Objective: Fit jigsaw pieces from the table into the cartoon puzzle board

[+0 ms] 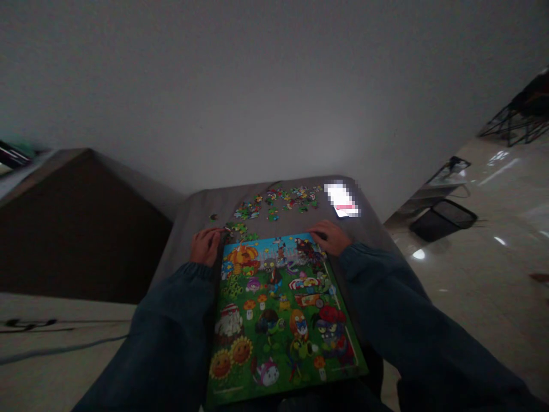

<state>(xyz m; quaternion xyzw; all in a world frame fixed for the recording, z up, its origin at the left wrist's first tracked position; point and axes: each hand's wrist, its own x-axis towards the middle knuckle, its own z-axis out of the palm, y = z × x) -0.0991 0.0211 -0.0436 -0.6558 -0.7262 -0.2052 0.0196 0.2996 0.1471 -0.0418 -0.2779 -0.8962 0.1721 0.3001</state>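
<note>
A picture board [274, 320], printed with bright cartoon plants and zombies on green, lies in front of me with its near end close to my body. At its upper left corner is my left hand [206, 245], fingers drawn together near some green puzzle pieces [240, 228]; whatever the fingertips hold is too small to make out. My right hand [330, 236] rests at the upper right corner, its fingers pressed together over the board's edge. Beyond the board, a loose spread of colourful puzzle pieces [295, 197] covers part of the grey cloth surface [197, 206].
A lit phone [342, 200] lies at the back right of the cloth, against the pale wall [274, 103]. To the left stands a dark brown box-like piece of furniture [77, 229]. A black bin [444, 220] is on the shiny floor at right, near a folding-frame chair [525, 111].
</note>
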